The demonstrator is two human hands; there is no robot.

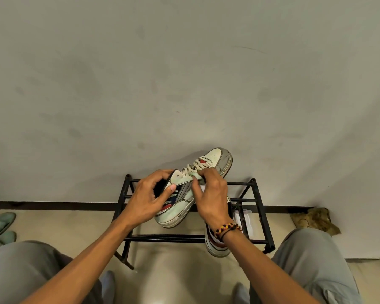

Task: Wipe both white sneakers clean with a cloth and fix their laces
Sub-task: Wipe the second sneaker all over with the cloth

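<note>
A white sneaker (208, 163) with grey, red and dark side stripes is held up above a black metal shoe rack, its toe pointing up and to the right. My left hand (148, 198) grips its heel and collar, thumb on the side panel. My right hand (211, 194) pinches a small pale cloth (196, 176) against the laces near the tongue. The second sneaker (216, 246) lies on the rack below my right wrist, mostly hidden by it.
The shoe rack (259, 207) stands against a grey wall on a tiled floor. A white packet (242, 220) lies on the rack to the right. A brown crumpled rag (316, 219) sits by the wall. Green shoes (0, 224) lie at far left. My knees frame the view.
</note>
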